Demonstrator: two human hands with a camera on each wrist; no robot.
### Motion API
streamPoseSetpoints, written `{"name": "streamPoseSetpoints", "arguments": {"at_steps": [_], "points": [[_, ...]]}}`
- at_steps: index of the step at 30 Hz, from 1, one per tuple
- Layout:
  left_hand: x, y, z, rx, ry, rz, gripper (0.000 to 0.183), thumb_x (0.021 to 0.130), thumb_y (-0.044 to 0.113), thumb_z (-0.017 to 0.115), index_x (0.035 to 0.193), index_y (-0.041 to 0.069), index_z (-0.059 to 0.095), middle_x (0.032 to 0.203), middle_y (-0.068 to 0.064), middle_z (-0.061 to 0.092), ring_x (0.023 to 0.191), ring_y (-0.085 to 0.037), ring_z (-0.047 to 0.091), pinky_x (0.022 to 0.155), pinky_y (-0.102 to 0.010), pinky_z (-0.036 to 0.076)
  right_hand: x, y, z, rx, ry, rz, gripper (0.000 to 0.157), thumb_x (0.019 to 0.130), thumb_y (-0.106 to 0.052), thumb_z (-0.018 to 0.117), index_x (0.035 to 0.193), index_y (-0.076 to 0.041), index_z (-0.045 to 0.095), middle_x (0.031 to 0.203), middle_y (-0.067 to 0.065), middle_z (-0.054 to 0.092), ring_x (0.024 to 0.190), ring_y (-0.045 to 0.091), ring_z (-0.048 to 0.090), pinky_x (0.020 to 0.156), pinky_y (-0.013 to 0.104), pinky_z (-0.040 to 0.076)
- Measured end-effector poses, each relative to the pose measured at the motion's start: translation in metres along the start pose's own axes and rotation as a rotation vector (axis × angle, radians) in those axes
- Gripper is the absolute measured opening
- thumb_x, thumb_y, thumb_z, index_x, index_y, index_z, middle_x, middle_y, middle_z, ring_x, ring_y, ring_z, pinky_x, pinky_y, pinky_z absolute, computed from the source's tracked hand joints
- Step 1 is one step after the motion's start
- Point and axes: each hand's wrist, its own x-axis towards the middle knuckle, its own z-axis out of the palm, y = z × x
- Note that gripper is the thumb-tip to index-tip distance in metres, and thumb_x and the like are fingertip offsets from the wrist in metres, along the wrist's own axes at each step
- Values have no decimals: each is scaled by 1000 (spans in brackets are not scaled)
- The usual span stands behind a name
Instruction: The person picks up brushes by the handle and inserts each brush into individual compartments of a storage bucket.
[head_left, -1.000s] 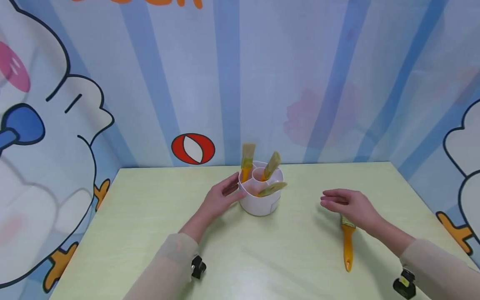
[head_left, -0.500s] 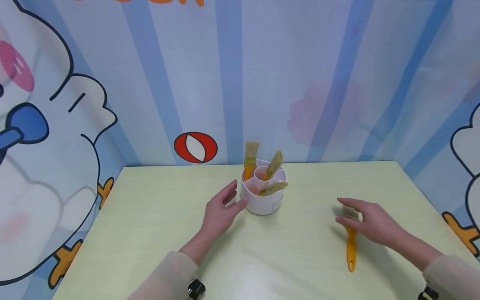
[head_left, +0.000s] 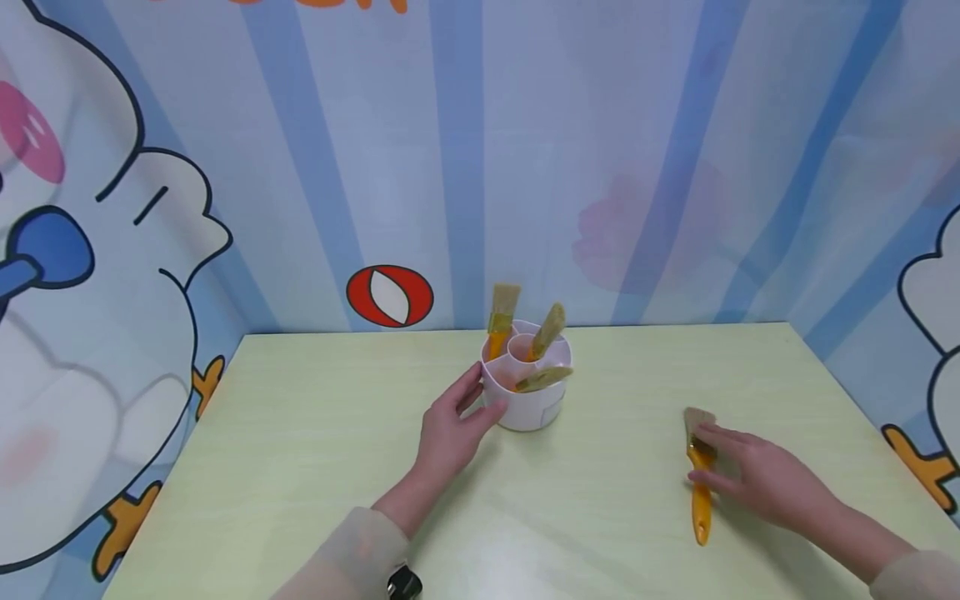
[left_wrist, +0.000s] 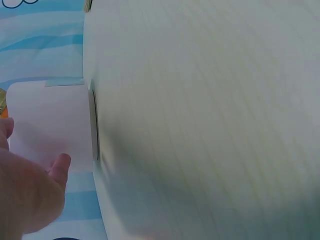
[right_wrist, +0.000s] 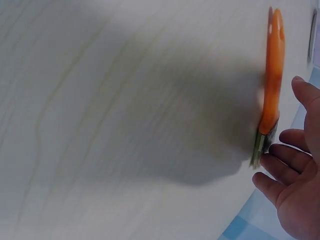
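A white round brush holder [head_left: 528, 411] with inner compartments stands upright at the table's middle back. Three paintbrushes lean in it, bristles up: one at the left [head_left: 504, 304], one in the central tube [head_left: 549, 329], one tilted right at the front [head_left: 543, 379]. My left hand [head_left: 453, 437] rests against the holder's left side, thumb in front, fingers loosely extended. Another paintbrush [head_left: 701, 517], with a yellow-orange handle, lies on the table at the right. My right hand [head_left: 772, 479] hovers at it, thumb and fingers spread; in the right wrist view, the orange handle [right_wrist: 273, 70] lies outside the grasp.
A pale wood-look table [head_left: 322, 417] spreads beneath both hands. Behind it rises a blue striped backdrop [head_left: 525, 167] with cartoon figures. A black wrist device [head_left: 405, 582] sits by the left sleeve.
My right hand has shifted right and nearer to me, its thumb now over the loose brush's handle. My left hand eased off the holder's side and then came back against it.
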Motion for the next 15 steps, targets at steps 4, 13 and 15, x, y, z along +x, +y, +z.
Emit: {"name": "streamPoseSetpoints", "arguments": {"at_steps": [4,13,15], "points": [[1,1,-2,13,-18,8,71,100,31,78,164,25,46,166,3,48,150,-26,49,108,-43,56,-2,3,4,-3,-9,-26,77,93,-52,79,145,2,64,146,30,61,126,52,63,96,63,58],[15,-6,-6,54,-58,30,73,100,37,77,165,32,43,167,4,47,152,-26,47,109,-44,56,0,5,7,-12,1,-83,74,95,-49,79,147,1,63,153,25,57,131,50,61,100,62,57],[18,-7,-8,59,-69,36,73,101,37,77,165,32,42,166,4,47,152,-27,48,109,-44,55,1,5,7,-17,12,-99,72,95,-46,80,146,1,63,153,26,57,130,50,62,99,62,57]]}}
